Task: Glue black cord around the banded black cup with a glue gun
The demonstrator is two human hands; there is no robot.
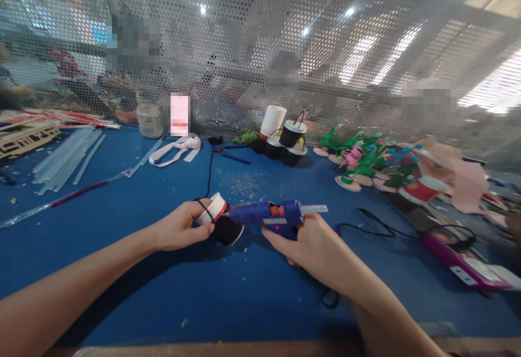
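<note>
My left hand (185,225) is closed around a small paper cup (215,209), tilted on its side, with a white and red band showing. Black yarn (228,231) covers the cup's lower part, and a strand of it runs back across the table. In my right hand (311,246) is a blue hot glue gun (266,216) with a small red light lit and a clear glue stick (319,209) out of its rear. The gun's nozzle points left, at the cup's side by the edge of the yarn; whether it touches cannot be seen.
Clear glue sticks (67,159) lie at left. White ribbon (175,151), pliers (232,155), stacked white cups (273,118) and black-wrapped cups (293,134) stand along the mesh panel (228,75). Craft flowers (358,156) and a purple power strip (456,262) with its cord are at right.
</note>
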